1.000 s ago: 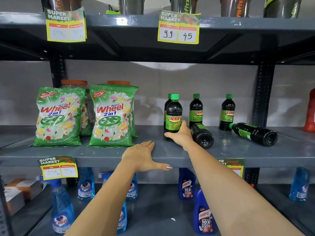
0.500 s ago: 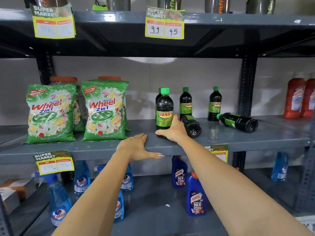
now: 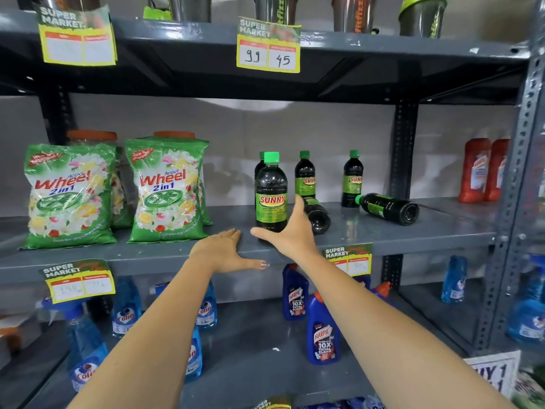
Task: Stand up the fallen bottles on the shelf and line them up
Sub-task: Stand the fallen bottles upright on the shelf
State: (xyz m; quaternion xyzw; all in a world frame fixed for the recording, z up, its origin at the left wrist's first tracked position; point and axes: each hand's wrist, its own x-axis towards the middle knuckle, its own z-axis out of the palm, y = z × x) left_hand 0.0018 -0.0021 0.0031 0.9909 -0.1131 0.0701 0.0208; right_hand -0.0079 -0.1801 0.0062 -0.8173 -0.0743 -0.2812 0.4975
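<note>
1. Both hands are at the front edge of the middle shelf (image 3: 413,231). My left hand (image 3: 219,250) lies flat and open on the edge, palm down, holding nothing. My right hand (image 3: 290,230) is spread around the base of the front Sunny bottle (image 3: 270,191), thumb at its 9 o'clock side, fingers at its 3 o'clock side; it looks like a loosening cradle rather than a firm grip, though I cannot tell for certain.

2. What has changed: a second ago this hand was wrapped lower and tighter over the bottle's foot; now the fingers have opened wider and the bottle stands upright on its own base. I judge that bottle as stood up and placed.

3. Against the earlier frames, my left hand has not moved on the edge, and the view has swung so that the red bottles (image 3: 483,169) at 3 o'clock now show.

4. Where the task's things are: three more Sunny bottles stand upright behind, one hidden directly at the front bottle's 12 o'clock. Two are still down: the near fallen bottle (image 3: 317,215) just beside my right fingers at 3 o'clock, base towards me, and the far fallen bottle (image 3: 387,208) further right, cap pointing left.

5. Next, I reckon, my right hand goes to the near fallen bottle; it could roll when touched.
</note>
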